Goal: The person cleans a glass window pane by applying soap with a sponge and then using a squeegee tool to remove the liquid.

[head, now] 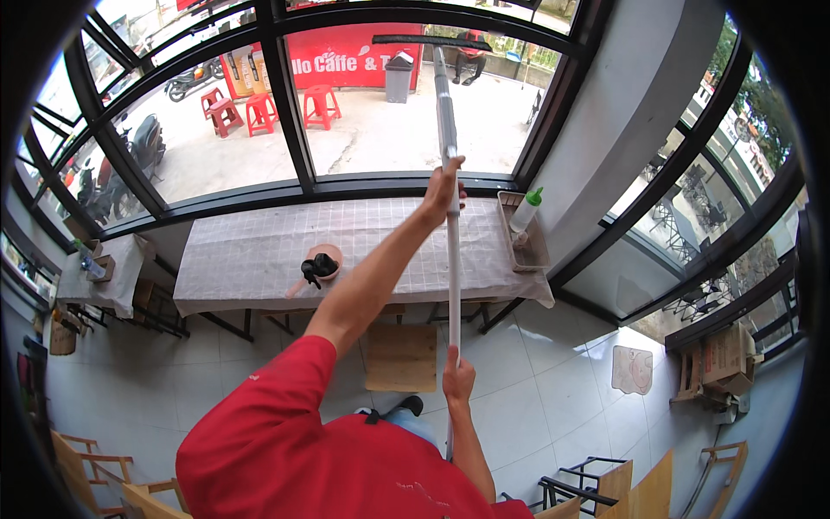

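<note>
A long-handled window squeegee with a grey pole reaches from near my body up to the window. Its dark blade lies across the upper part of the glass pane; whether it touches is hard to tell. My left hand grips the upper pole, just under the thicker grey section. Lower down, my right hand is closed around the same pole. Below the window stands a table with a checked cloth. On it rests a pink dipper holding a black item.
A basket with a green-capped squeeze bottle stands at the table's right end. A wooden stool is before my feet. Chairs stand lower right, cardboard boxes at right. Outside, a person sits beyond the glass.
</note>
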Tool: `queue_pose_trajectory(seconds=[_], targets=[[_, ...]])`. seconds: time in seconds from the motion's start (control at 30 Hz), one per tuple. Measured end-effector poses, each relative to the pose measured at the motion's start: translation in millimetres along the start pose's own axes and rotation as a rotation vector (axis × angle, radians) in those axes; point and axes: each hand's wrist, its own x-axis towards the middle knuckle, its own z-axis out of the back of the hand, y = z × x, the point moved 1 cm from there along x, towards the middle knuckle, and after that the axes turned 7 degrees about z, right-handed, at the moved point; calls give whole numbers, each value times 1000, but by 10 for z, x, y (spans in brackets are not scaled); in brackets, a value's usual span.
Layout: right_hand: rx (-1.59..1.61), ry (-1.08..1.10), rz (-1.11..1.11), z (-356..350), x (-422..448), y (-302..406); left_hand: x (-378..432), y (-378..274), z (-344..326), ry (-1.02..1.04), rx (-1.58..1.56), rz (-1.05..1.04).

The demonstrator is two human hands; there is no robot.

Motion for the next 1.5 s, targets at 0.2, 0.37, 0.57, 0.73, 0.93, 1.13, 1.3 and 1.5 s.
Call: queue_pose_trajectory(seconds=[0.2,0.37,0.57,0.73,0.93,1.13,1.3,1.5], targets=[[26,11,0,-95,611,233,381,-417,-106,-77,91,31],[57,83,5,-187,750,202,619,-283,-10,-169,217,-110],[-23,156,-22,-182,842,160,647,-24,-157,-424,678,-437],[-28,214,-47,-299,855,59,814,103,-12,-478,737,-364],[-58,257,-80,-503,564,-265,962,860,444,-487,711,-315],[-206,290,-278,-525,48,-956,885,2018,676,-421,744,-95],[-351,264,-427,-469,-248,-913,933,2751,1053,-416,769,181],[-367,256,-365,-284,-246,-727,899,2710,1119,-507,693,154]])
